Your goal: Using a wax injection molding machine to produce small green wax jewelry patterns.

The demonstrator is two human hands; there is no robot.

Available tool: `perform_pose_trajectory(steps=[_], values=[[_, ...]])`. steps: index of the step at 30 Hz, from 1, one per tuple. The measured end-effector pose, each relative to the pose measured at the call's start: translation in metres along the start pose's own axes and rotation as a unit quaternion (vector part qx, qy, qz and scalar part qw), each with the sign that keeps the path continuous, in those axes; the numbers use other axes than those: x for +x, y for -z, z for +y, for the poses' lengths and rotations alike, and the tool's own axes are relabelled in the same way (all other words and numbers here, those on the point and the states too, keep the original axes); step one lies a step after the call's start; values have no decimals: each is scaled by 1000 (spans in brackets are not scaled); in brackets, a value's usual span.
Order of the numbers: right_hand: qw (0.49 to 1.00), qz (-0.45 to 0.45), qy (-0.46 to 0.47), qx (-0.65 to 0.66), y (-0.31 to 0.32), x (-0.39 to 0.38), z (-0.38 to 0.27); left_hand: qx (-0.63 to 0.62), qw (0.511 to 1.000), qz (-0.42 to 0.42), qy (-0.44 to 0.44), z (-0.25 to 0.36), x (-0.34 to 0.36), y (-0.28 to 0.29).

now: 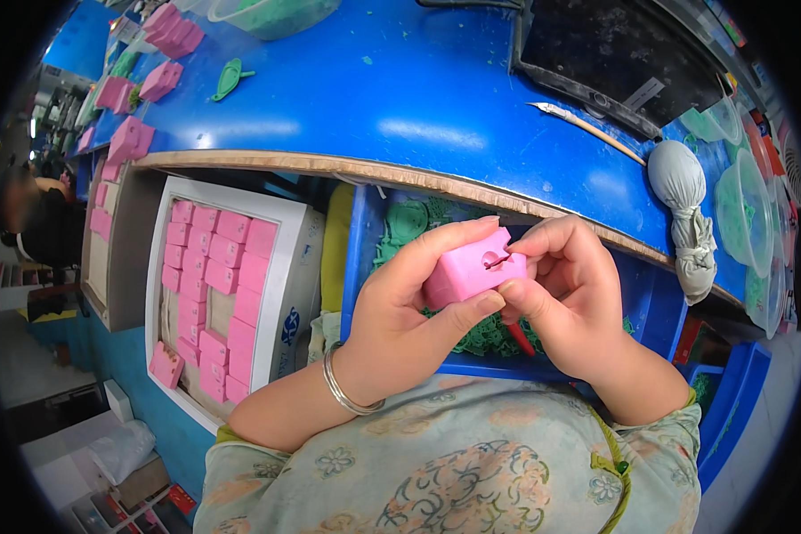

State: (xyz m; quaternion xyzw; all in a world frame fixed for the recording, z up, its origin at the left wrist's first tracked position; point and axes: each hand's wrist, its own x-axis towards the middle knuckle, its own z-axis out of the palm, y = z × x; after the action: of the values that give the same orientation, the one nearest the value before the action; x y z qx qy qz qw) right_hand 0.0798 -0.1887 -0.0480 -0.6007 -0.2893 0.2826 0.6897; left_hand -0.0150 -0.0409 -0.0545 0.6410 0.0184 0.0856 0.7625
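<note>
My left hand (418, 303) is closed round a pink rubber mould block (468, 274), thumb along its near edge and fingers over the far side. A rounded notch with a dark slit shows in the face turned to my right. My right hand (565, 298) pinches that end of the block, thumb and bent fingers close to the slit. Anything small between those fingertips is hidden. A red, handle-like piece (520, 338) shows just below my right hand; whether the hand holds it I cannot tell. Beneath both hands, a blue drawer (358, 258) holds many small green pieces (485, 336).
At left, a white box (287, 245) holds rows of pink blocks (222, 278). More pink blocks (132, 138) stand on the blue table (329, 98). A monitor (614, 53), a wooden-handled tool (587, 129), a tied grey cloth bundle (681, 196) and clear tubs (746, 214) lie right.
</note>
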Motion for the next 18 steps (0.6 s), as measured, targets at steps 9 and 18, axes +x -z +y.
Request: perform_pose_trajectory(steps=[9, 18], values=[[944, -115, 185, -249, 11, 5, -10, -130, 986, -50, 88, 15, 2, 6], [989, -98, -19, 105, 0, 5, 16, 80, 993, -87, 17, 14, -2, -3]])
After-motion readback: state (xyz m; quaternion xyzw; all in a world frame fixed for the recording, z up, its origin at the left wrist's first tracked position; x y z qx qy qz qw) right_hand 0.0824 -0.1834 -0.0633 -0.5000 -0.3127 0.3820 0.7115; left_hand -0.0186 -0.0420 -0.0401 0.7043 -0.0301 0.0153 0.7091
